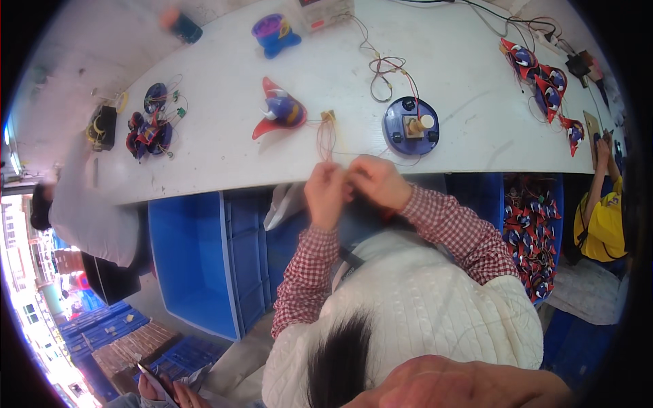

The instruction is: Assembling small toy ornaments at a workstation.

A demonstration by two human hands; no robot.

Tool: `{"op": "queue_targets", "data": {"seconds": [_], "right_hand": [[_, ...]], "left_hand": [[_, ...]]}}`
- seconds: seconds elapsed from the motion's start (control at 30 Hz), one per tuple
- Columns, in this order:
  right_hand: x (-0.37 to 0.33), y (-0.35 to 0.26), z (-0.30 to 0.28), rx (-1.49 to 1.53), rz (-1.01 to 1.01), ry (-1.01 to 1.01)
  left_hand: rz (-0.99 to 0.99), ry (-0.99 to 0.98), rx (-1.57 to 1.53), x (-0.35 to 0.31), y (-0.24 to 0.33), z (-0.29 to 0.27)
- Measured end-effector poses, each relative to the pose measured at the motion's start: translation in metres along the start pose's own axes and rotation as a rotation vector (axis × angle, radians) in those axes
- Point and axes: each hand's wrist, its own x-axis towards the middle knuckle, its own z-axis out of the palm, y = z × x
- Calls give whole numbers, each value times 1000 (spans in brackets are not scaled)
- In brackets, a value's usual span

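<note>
Both of my hands meet at the front edge of the white table, their fingers pinched around thin wires point(326, 139). My left hand point(326, 190) is closed on the wires, and my right hand point(378, 181) pinches close beside it. The wires run up to a small tan connector or board point(328, 115). A red, purple and yellow winged toy part point(284, 111) lies to its left, joined to it by a thin lead. Right of my hands sits a dark blue round base point(411, 127) with a tan block and a pale knob on top.
Toy parts with wires lie at the table's left point(149, 132) and right point(547, 85). A purple and blue cup-like item point(273, 34) stands at the back. Below are an open blue crate point(190, 265) and a crate of toy parts point(532, 238). Co-workers sit at both sides.
</note>
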Motion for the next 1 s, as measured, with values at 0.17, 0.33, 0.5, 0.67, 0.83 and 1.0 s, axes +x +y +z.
{"op": "queue_targets", "data": {"seconds": [0.17,0.33,0.5,0.67,0.83,1.0], "right_hand": [[2,-6,-5,-30,23,-40],[-10,-18,-22,-146,59,-139],[-35,-31,-43,-395,-80,-183],[-36,-39,-105,-21,-14,354],[-5,-7,-134,-175,-23,160],[10,0,-125,-159,8,101]], "left_hand": [[84,10,85,-1,1,1],[666,61,753,-2,-1,-32],[769,301,860,-8,7,-28],[1005,138,675,-9,27,21],[979,-195,672,36,23,94],[995,-39,868,49,-9,101]]}}
